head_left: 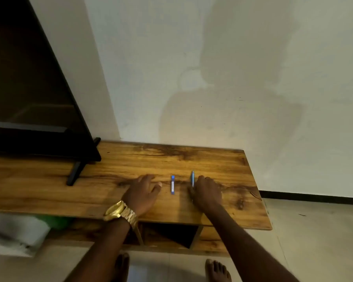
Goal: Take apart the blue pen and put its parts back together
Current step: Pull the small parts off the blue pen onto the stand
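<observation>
On the wooden counter [212,163], near its front middle, lies a short blue pen part [172,185] with a pale band along it, lengthwise toward the wall and touching neither hand. Just to the right of that part, a second, lighter blue pen piece [192,178] sticks out beyond the right hand [207,193]; its near end is hidden by the fingers, so whether the hand grips it or only rests against it cannot be told. The right hand lies knuckles up on the wood with its fingers curled down toward that piece. To the left of the short part, the left hand [144,192] rests palm down on the counter, fingers spread and loose, its thumb tip pointing at the part but apart from it; it holds nothing. A gold wristwatch [120,213] sits on the left wrist. Well to the left of the short part stands a dark flat screen [29,88] on a slim black foot [74,174]. Behind the part rises a pale wall [232,68]. Below the counter's front edge are an open compartment [171,234], a tiled floor [314,231] and two bare feet [217,270].
</observation>
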